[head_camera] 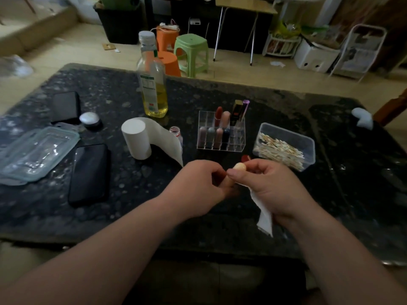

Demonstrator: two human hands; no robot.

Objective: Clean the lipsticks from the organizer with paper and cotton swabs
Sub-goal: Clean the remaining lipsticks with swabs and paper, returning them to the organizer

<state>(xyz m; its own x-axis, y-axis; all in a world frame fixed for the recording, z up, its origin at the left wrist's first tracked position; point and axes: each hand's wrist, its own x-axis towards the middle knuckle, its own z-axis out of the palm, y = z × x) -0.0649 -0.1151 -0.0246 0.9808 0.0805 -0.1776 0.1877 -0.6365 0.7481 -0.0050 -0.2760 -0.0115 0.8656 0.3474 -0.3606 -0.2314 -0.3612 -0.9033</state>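
The left hand (198,186) and right hand (271,186) are meeting over the near middle of the desk (220,230), a lipstick (240,166) sitting between their fingers and a piece of paper (264,219) hanging under the right hand. Just beyond the hands the organizer (220,137) is standing with the cotton swab tub (284,146) lying to its right. Beyond and left of the left hand the paper roll (136,139) is standing before a bottle (152,84), and a phone (89,172) is lying farther left.

Bare surface (220,227) lies near the hands (237,186), while the paper roll (136,139), organizer (220,137) and swab tray (286,146) stand across the far side, with phones (88,172) left.
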